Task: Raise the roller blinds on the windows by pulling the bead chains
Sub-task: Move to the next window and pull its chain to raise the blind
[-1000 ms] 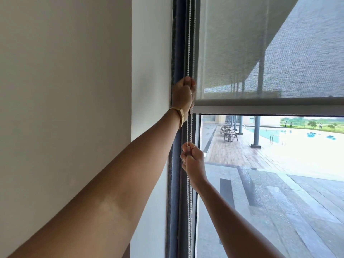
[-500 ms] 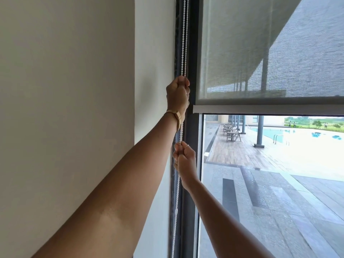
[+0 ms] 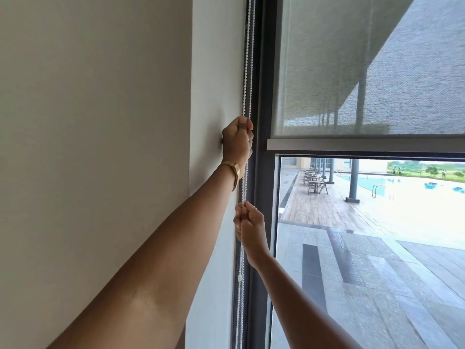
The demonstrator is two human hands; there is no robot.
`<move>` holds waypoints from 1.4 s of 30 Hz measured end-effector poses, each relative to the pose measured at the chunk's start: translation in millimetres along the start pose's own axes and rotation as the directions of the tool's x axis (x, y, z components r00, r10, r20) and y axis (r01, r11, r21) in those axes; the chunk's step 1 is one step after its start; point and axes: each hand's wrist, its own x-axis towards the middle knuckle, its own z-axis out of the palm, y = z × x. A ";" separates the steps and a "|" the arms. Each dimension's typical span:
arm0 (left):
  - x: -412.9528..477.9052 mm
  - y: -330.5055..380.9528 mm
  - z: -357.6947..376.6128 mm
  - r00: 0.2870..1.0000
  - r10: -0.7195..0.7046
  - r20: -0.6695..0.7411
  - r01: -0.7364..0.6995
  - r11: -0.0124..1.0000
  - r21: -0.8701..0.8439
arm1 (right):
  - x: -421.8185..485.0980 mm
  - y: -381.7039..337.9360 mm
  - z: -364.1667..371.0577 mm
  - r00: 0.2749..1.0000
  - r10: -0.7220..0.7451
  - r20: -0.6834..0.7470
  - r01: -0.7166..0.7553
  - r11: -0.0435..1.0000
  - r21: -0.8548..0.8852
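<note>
The bead chain (image 3: pixel 246 71), at twelve o'clock along the window frame (image 3: pixel 261 96), is gripped by the left hand (image 3: pixel 237 138) above and the right hand (image 3: pixel 247 222) below. The roller blind (image 3: pixel 352 84) has seemingly barely risen, so more pulls are needed.

- Both arms are bare from the bottom edge of the picture to the hands; no sleeve shows on either.
- The left hand (image 3: pixel 237 138) has a gold-coloured metal wristband (image 3: pixel 234 171) just below it, flat and wide, wrapped snugly around the wrist.
- The right hand (image 3: pixel 249 222) wears a thin, pale metal ring (image 3: pixel 252 208) on one of its fingers (image 3: pixel 254 213), near the knuckle.
- No gloves, and no other jewellery or markings can be made out.
</note>
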 end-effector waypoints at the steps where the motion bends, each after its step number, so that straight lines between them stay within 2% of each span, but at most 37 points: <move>1: 0.2 -0.2 -0.3 1.000 0.001 0.001 -0.001 1.000 0.001 | 0.3 0.6 1.4 1.000 0.006 -0.005 -0.006 1.000 -0.009; 8: 0.2 -1.3 -0.2 1.000 0.029 0.009 -0.029 1.000 0.006 | 2.0 1.9 4.8 1.000 0.016 -0.020 -0.016 1.000 -0.005; 15: 1.1 -7.4 -1.8 0.999 0.033 0.011 -0.033 0.999 0.013 | 1.1 2.6 0.5 0.999 0.015 0.029 -0.015 1.000 0.023; 35: 2.2 -9.5 -1.7 0.999 0.050 -0.012 -0.050 0.998 0.036 | -4.4 -1.2 -3.2 0.999 0.032 0.000 -0.032 0.999 0.004; 42: 0.9 -9.1 -2.4 0.999 0.046 -0.008 -0.046 0.998 0.034 | -7.3 -3.6 -2.2 0.998 0.044 0.045 -0.046 0.998 0.040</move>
